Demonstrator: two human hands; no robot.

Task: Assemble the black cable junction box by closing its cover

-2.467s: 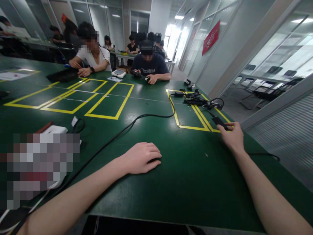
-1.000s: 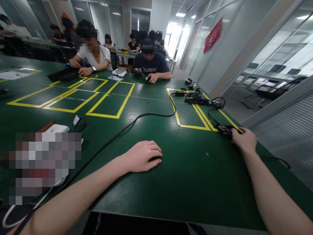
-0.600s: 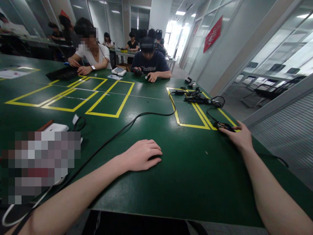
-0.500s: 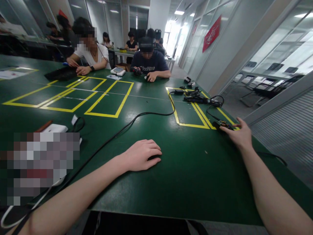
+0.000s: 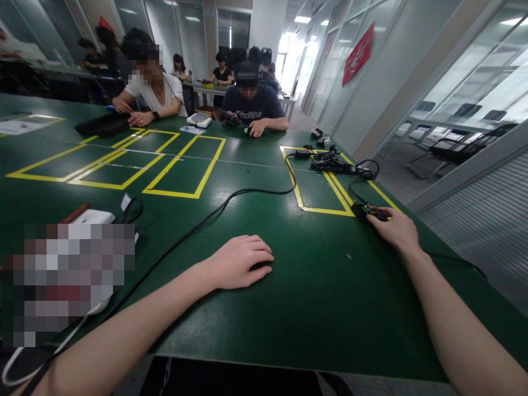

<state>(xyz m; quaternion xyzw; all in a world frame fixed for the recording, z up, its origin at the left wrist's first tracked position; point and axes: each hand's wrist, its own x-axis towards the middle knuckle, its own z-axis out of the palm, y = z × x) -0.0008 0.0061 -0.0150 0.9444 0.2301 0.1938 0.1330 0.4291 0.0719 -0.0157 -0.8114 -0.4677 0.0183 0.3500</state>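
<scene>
My left hand [image 5: 241, 261] rests palm down on the green table [image 5: 322, 308], fingers loosely curved over a small dark thing I cannot make out. My right hand [image 5: 394, 226] reaches to the table's right side and its fingers close on a small black device [image 5: 368, 210] with coloured buttons, lying on the yellow tape line [image 5: 330, 212]. A thin black cord runs from that device toward a heap of black cables [image 5: 338, 165] farther back.
A long black cable [image 5: 214, 212] crosses the table middle. A white box [image 5: 93, 216] and a coiled cord [image 5: 132, 208] lie at the left beside a blurred patch. Two people [image 5: 252, 104] sit at the far edge with small devices. A glass wall runs along the right.
My right hand shifted about along the tape line at the right, moving out and back, and now grips the black device. My left hand has stayed in place.
</scene>
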